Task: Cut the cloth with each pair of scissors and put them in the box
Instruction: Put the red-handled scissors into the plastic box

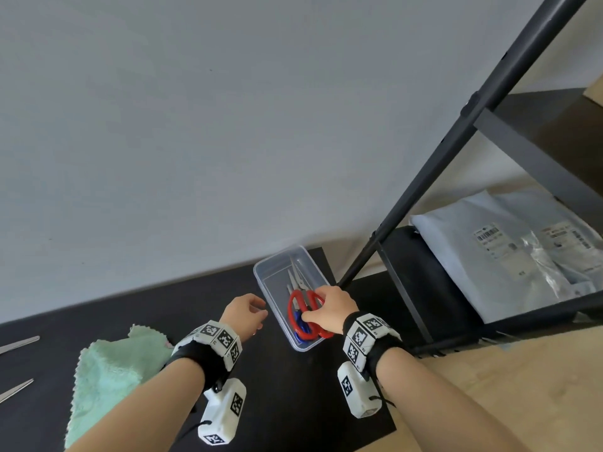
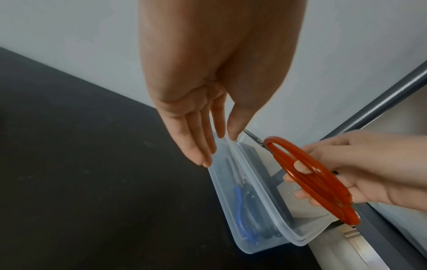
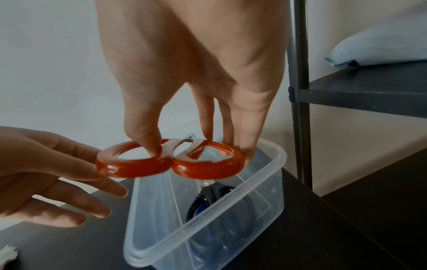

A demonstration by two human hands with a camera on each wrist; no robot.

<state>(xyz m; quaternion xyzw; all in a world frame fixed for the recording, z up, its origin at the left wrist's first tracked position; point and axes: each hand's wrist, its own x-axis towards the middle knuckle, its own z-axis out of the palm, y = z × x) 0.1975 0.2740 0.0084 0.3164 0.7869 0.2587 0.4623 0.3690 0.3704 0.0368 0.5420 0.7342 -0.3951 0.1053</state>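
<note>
A clear plastic box (image 1: 261,272) (image 2: 298,243) (image 3: 280,155) stands on the black mat near the wall. My right hand (image 1: 313,308) (image 2: 300,182) (image 3: 194,151) pinches the red-handled scissors (image 1: 295,318) (image 2: 307,175) (image 3: 138,164) by their two loops. It holds them over the box, blades pointing into its far end. Blue-handled scissors (image 1: 301,324) (image 2: 239,204) (image 3: 201,206) lie inside the box. My left hand (image 1: 257,308) (image 2: 215,146) (image 3: 92,191) is relaxed and holds nothing, close beside the box's left rim. The mint green cloth (image 1: 111,370) lies crumpled at the lower left.
Blades of two more scissors (image 1: 19,344) (image 1: 16,389) poke in at the left edge of the mat. A dark metal shelf rack (image 1: 440,177) stands right of the box, with grey mailer bags (image 1: 509,252) on its low shelf. The grey wall is right behind the box.
</note>
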